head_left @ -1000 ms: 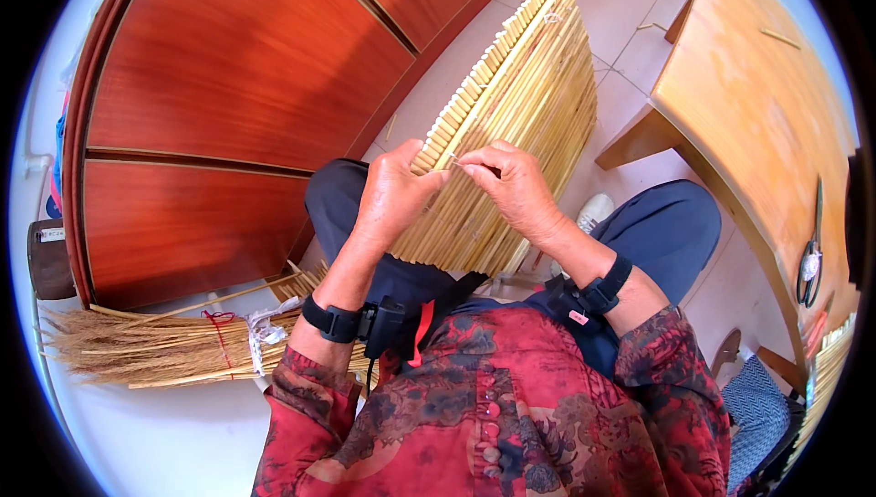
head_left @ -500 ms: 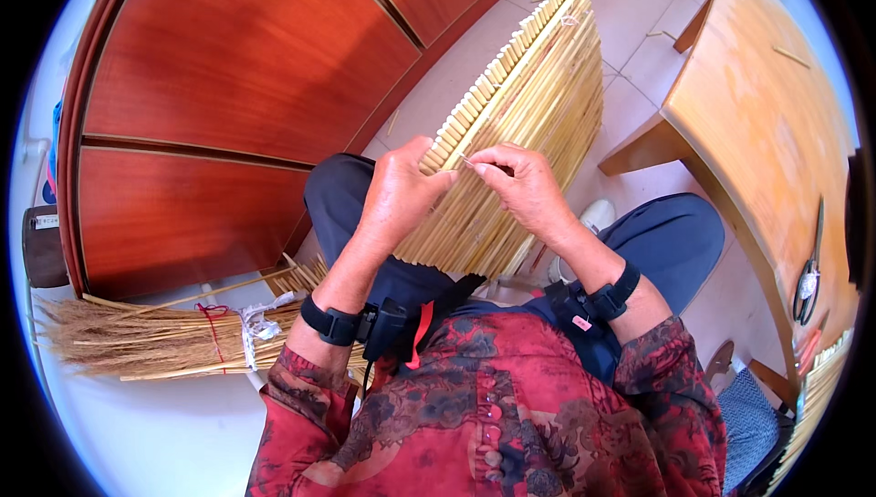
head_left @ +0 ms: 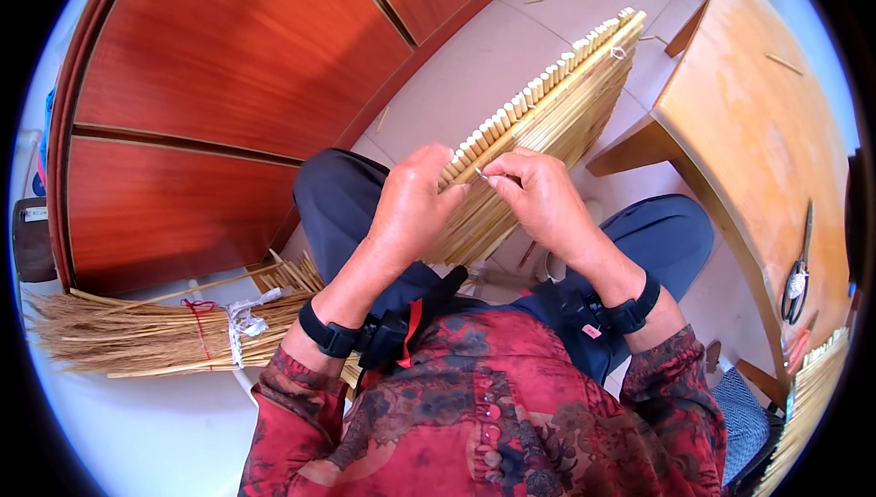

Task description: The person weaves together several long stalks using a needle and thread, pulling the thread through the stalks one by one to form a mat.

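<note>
A panel of yellow stalks (head_left: 557, 123), set side by side with their cut ends in a row, stands tilted between my knees. My left hand (head_left: 412, 205) is closed around the near end of its upper edge, thumb on the right face and fingers on the far side. My right hand (head_left: 534, 194) pinches a tiny thin needle-like piece (head_left: 482, 174) against that same edge, just right of my left thumb. Its exact kind is too small to tell. Farther along the edge, a white thread loop (head_left: 618, 52) shows on the panel.
Red-brown cabinets (head_left: 228, 68) rise at the left. A tied bundle of feathery stalks (head_left: 128, 333) lies at lower left. The wooden table (head_left: 721, 77) at right bears black-handled scissors (head_left: 797, 282) and a short stalk piece (head_left: 784, 63). More stalks (head_left: 812, 387) stand at lower right.
The panel's far end has swung to the right and nearer, so its upper edge slants more. Both hands have shifted slightly right and toward me, keeping their holds.
</note>
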A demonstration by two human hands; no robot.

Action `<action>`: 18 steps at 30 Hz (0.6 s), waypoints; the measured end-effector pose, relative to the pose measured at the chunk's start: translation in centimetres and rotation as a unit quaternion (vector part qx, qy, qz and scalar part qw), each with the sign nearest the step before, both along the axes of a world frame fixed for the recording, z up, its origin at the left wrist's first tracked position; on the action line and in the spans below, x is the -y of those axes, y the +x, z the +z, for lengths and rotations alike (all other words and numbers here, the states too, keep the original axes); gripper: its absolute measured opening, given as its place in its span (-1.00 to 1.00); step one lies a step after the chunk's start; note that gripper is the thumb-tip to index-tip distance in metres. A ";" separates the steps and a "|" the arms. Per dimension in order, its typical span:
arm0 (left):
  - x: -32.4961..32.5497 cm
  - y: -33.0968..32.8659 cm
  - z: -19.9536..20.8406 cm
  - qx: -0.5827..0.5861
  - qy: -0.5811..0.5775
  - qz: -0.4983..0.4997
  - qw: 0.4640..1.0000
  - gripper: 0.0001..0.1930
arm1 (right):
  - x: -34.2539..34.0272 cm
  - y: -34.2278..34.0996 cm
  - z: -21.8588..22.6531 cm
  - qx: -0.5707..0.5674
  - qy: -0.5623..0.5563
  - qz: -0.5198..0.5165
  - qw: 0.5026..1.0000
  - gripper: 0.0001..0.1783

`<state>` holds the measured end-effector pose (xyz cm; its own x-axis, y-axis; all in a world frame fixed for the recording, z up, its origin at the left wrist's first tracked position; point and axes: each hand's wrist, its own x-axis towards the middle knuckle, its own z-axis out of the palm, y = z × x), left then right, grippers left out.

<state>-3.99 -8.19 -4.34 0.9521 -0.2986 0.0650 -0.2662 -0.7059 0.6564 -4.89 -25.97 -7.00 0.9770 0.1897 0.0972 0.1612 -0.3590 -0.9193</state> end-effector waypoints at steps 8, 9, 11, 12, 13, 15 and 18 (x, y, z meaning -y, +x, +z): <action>1.2 -3.0 -0.7 0.027 0.004 -0.040 0.999 -0.73 | 0.6 -3.8 -1.1 0.045 -0.028 -0.021 0.998 -0.93; 1.5 -3.3 -0.6 0.025 0.017 -0.039 0.999 -0.72 | 0.7 -4.2 -1.1 0.034 -0.017 -0.032 0.999 -0.92; 2.1 -3.8 -0.7 0.021 0.027 -0.037 0.999 -0.71 | 1.2 -4.7 -1.0 0.022 -0.008 -0.043 0.999 -0.90; 2.3 -4.0 -0.9 0.028 0.018 -0.037 0.999 -0.71 | 1.6 -4.8 -0.7 -0.010 0.008 -0.036 0.999 -0.89; 2.4 -4.2 -1.0 0.035 0.009 -0.038 0.999 -0.71 | 1.9 -4.9 -0.4 -0.042 0.023 -0.029 0.998 -0.88; 2.6 -4.5 -0.8 0.037 0.010 -0.033 0.999 -0.71 | 2.9 -5.5 0.2 -0.055 0.002 -0.020 0.998 -0.87; 2.9 -5.1 -0.5 0.034 0.013 -0.024 0.999 -0.70 | 4.0 -6.8 0.4 -0.066 -0.024 -0.008 0.998 -0.85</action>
